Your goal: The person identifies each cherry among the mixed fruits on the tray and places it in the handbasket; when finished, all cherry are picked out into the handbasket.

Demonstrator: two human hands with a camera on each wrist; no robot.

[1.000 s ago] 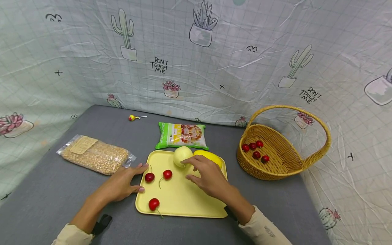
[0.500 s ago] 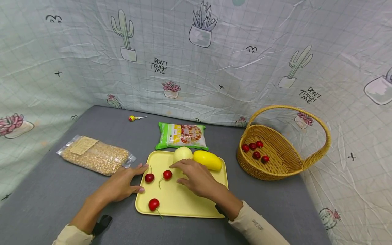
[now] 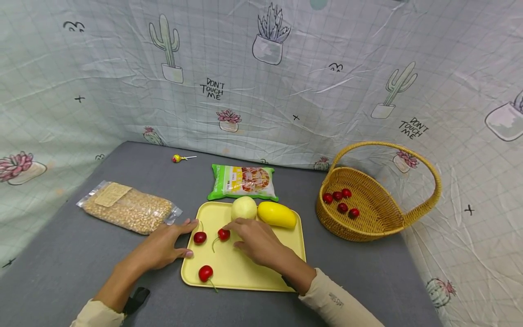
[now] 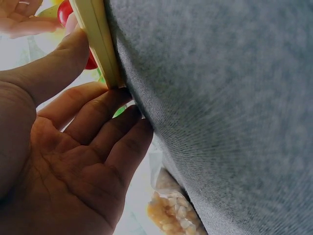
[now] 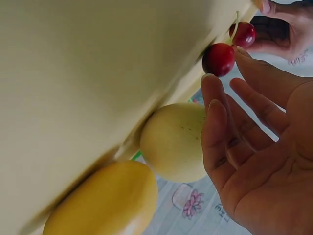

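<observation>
On the yellow tray [image 3: 245, 274] lie three red cherries with green stems. My right hand [image 3: 258, 241] reaches over the tray's middle, its index fingertip right at the central cherry [image 3: 222, 236]. In the right wrist view, thumb and fingers stand apart on either side of that cherry [image 5: 218, 61]. A second cherry [image 3: 199, 238] lies to its left, a third [image 3: 205, 273] near the front rim. My left hand [image 3: 161, 247] rests spread against the tray's left edge, thumb on the rim. A pale green round fruit [image 3: 244, 206] and a yellow mango-like fruit [image 3: 278, 215] lie at the back.
A wicker basket [image 3: 380, 211] with a tall handle stands right, several cherries inside. Behind the tray lies a green food packet [image 3: 245, 181]. A clear bag of corn kernels [image 3: 128, 206] is at left, a lollipop [image 3: 177, 158] farther back. A printed cloth [image 3: 253, 100] hangs behind.
My right hand has moved left and slightly toward me, from beside the pale round fruit to the central cherry, uncovering the yellow fruit. My left hand has stayed at the tray's edge.
</observation>
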